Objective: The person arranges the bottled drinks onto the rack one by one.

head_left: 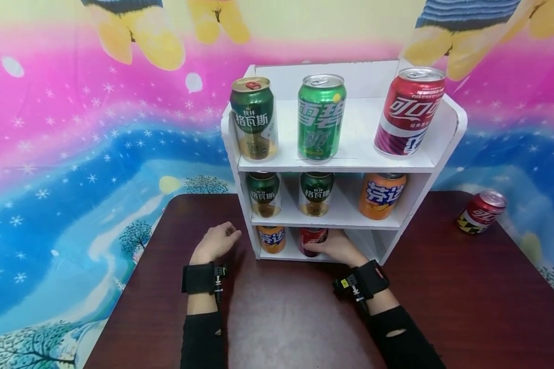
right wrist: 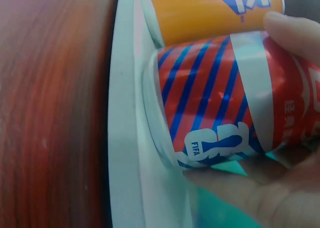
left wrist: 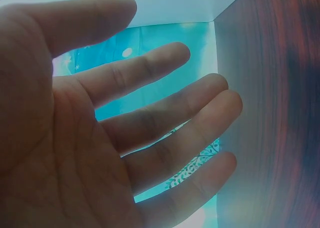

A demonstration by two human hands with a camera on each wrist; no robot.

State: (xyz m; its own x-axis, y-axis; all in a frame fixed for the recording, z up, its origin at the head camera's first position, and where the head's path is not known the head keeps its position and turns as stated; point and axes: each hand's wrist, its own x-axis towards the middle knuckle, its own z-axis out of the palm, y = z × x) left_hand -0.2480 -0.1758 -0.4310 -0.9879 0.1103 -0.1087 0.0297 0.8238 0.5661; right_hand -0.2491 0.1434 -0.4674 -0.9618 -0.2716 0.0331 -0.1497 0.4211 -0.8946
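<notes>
On the bottom shelf of a white rack [head_left: 378, 163], my right hand [head_left: 342, 248] grips a red cola can [head_left: 308, 240]. In the right wrist view this cola can [right wrist: 215, 98] stands on the white shelf board, thumb on one side and fingers on the other. Left of it on the same shelf is an orange soda can [head_left: 272, 239], seen in the right wrist view right beside the cola. My left hand [head_left: 216, 243] is over the table at the rack's left side, holding nothing. The left wrist view shows its fingers [left wrist: 165, 108] spread and relaxed.
The middle shelf holds two green-gold cans, one a green-gold can [head_left: 317, 193], and an orange can [head_left: 382, 196]. On top stand a green-gold can [head_left: 254, 119], a green can [head_left: 321, 117] and a red can [head_left: 410, 111]. Another red can [head_left: 482, 212] sits on the dark table [head_left: 466, 287] at right.
</notes>
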